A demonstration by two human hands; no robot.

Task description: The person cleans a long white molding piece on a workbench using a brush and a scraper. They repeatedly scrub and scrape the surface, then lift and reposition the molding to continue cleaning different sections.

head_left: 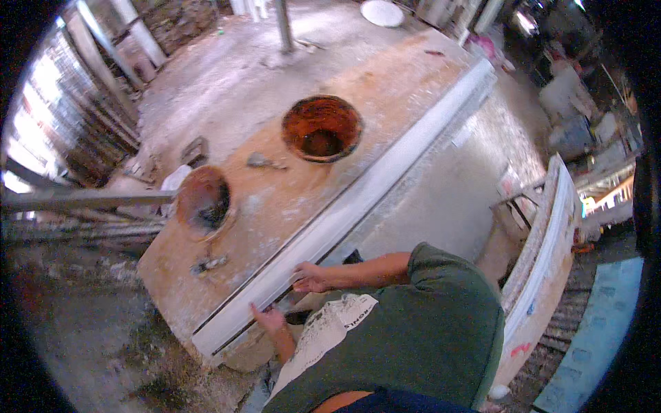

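A long white moulding (358, 203), straight and ribbed with dark edges, lies diagonally along the near side of a stained, plaster-spattered tabletop (258, 213). My left hand (268, 318) is at its near-left end, thumb raised against the edge and the other fingers partly hidden. Farther along the same edge is my right hand (309, 277), its fingers curled at the moulding's side. Both hands appear to grip the moulding. Beyond it, on the table, are an orange-brown bucket (301, 115) with a dark inside and a tilted, whitish-crusted bucket (187, 199).
A small trowel-like tool (265, 162) lies between the buckets, and another small tool (208, 264) lies nearer the moulding. More long white mouldings (540, 255) stand at my right beside a light-blue panel (595, 327). A thin post (284, 27) rises at the back.
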